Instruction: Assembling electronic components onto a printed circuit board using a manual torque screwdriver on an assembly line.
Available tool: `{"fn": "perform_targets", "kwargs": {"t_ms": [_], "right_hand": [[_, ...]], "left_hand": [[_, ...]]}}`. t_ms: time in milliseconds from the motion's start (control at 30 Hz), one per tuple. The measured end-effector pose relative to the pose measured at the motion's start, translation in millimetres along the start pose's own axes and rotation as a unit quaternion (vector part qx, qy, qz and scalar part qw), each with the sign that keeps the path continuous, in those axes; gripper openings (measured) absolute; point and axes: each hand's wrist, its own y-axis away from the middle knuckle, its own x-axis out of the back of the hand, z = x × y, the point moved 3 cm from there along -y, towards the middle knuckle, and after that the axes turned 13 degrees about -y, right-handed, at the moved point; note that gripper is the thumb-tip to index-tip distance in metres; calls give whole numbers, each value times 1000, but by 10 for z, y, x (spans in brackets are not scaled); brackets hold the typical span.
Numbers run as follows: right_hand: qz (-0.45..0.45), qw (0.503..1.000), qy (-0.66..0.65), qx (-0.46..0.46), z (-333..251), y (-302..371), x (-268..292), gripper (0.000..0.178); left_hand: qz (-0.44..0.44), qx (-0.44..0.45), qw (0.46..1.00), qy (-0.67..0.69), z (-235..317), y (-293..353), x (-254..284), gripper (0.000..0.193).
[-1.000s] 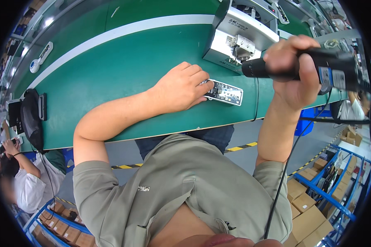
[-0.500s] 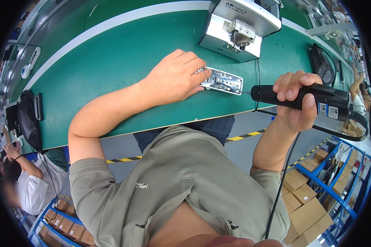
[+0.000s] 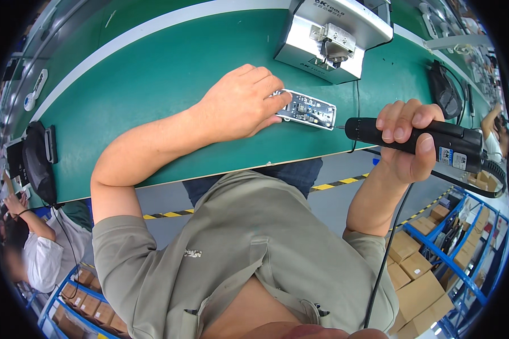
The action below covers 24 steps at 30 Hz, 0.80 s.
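My left hand (image 3: 246, 104) grips the left end of a slim white housing with a dark circuit board (image 3: 311, 110) showing inside, lying on the green bench. Its fingers cover that end of the board. In my right hand (image 3: 410, 133) is a black corded electric screwdriver (image 3: 367, 130), held level with the fingers wrapped over its body. The bit points left and its tip is at the right end of the housing. Whether the tip touches it, I cannot tell.
Behind the board stands a silver box-shaped screw feeder (image 3: 316, 48). Black bags lie on the bench at the right (image 3: 444, 90) and left (image 3: 39, 164). A cable (image 3: 393, 243) hangs beside my right arm. Blue shelves with cartons (image 3: 418, 282) stand behind me; another person (image 3: 51, 248) is at the left.
The whole picture has shifted very slightly. Both hands keep their grips, and the screwdriver tip stays at the right end of the housing.
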Motion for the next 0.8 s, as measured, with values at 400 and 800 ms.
{"fn": "perform_targets", "kwargs": {"t_ms": [400,800], "right_hand": [[21,999,-23,41,-62,-330,-71,22],[-100,988,47,110,200,-844,21,30]], "left_hand": [[6,10,1000,3,-43,-12,-67,34],[6,12,1000,6,-45,-27,-124,33]]}}
